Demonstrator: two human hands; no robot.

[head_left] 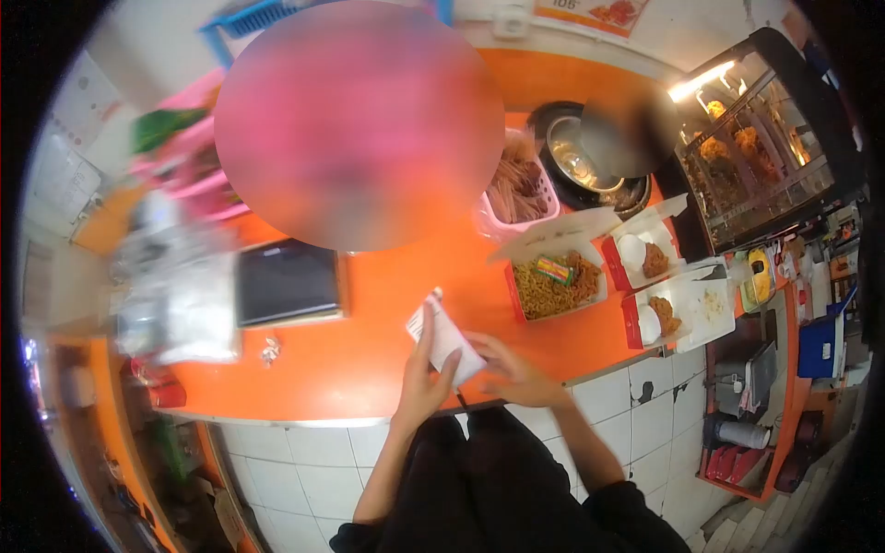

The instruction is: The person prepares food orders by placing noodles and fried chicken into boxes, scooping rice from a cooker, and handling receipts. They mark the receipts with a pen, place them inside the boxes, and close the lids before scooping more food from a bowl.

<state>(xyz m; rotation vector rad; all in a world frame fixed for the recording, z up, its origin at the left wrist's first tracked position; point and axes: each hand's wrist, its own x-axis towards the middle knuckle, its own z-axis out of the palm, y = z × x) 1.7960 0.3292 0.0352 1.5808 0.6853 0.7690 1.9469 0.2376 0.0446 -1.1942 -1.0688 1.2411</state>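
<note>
A white folded paper packet [452, 346] with some print at its upper end is held over the front of the orange counter. My left hand [426, 382] is closed on its left side, with the thumb lying across the front. At the right edge, the bent fingers of my right hand [516, 373] grip the paper. To the right of my hands stands an open box of noodles and fried chicken [558, 281], with a small colourful sachet on top. Two more open boxes, a chicken-and-rice box [645, 258] and a second chicken-and-rice box [659, 318], sit beyond it.
A pink basket [525, 221] with brown contents and a dark round pan [590, 166] stand behind the boxes. A lit glass display case [756, 138] holds fried chicken. On the left lie a black tablet [289, 281], clear plastic bags [184, 295] and a crumpled scrap [270, 350].
</note>
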